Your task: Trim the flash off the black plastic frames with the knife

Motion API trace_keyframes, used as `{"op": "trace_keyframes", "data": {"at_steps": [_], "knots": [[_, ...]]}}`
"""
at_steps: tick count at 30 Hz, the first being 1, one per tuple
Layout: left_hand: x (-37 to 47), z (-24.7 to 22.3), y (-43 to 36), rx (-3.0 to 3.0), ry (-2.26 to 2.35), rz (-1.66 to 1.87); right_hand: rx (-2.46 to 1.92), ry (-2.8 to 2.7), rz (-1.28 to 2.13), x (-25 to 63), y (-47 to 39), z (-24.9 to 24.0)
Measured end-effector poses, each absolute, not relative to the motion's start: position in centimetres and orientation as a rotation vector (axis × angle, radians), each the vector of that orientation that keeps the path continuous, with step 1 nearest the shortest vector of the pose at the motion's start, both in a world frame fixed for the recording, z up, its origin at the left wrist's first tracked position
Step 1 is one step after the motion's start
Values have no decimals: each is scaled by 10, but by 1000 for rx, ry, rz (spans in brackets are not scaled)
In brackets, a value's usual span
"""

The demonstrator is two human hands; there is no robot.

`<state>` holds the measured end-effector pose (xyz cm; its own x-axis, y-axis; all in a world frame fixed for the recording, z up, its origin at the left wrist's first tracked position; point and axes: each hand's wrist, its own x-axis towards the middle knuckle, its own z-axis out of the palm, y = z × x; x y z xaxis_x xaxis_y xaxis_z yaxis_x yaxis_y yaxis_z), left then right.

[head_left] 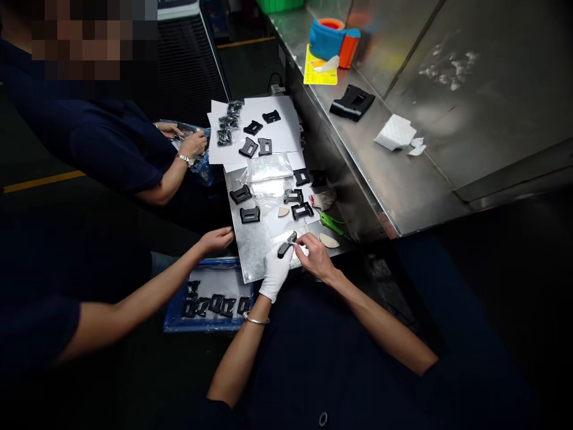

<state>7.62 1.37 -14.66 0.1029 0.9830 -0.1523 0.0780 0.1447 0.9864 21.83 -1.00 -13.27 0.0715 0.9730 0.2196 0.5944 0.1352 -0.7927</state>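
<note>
My left hand (276, 270), in a white glove, is closed on a small black part (287, 245) above the near edge of the metal table (248, 254). Bare and pinched, my right hand (314, 257) meets the part's right side with a thin light-coloured item whose shape is too small to make out. Black frame-like pieces (302, 211) lie just beyond my hands, near a clear plastic bag (270, 168). A beige wedge (329, 240) and a green-handled tool (331, 223) are right of my right hand.
Another person's hand (216, 239) reaches to the table's left edge. Further back, a second person's hands (193, 145) hold a bag. A blue tray (172, 316) with several black pieces sits lower left. At right, a steel counter (358, 143) bears a tape dispenser (326, 40).
</note>
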Motion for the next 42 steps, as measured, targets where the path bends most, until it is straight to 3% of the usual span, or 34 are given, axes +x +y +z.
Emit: {"op": "trace_keyframes", "data": {"at_steps": [15, 28, 42], "knots": [[81, -139, 6, 1220, 1292, 1006, -1533, -1744, 379, 209, -23, -139], [86, -159, 5, 557, 1119, 1030, -1585, -1841, 611, 214, -21, -165], [84, -173, 7, 686, 1298, 1036, -1527, -1699, 655, 196, -23, -165]]}}
